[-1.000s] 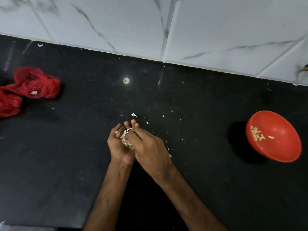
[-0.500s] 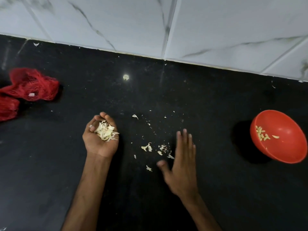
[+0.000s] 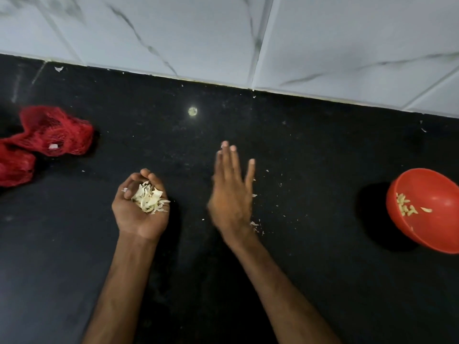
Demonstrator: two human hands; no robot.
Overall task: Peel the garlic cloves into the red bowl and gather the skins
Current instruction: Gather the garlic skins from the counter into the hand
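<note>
Blur smears right hand (image 3: 231, 194); left hand (image 3: 135, 219) cups skins (image 3: 149, 198); red bowl (image 3: 439, 192) cropped.

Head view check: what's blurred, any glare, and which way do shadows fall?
Head view: the right hand is smeared by motion blur; the left hand cupping the skins is sharp. Head view: a small round glare spot sits on the black counter beyond the hands. Head view: the red bowl throws a dark shadow toward the hands.

The right grip (image 3: 231, 194) has parted from the left grip (image 3: 140, 209). It has since swept farther and leftward over the desk (image 3: 310, 269), fingers straight and blurred, covering most loose skin scraps (image 3: 254, 223) that lay beside it.
</note>
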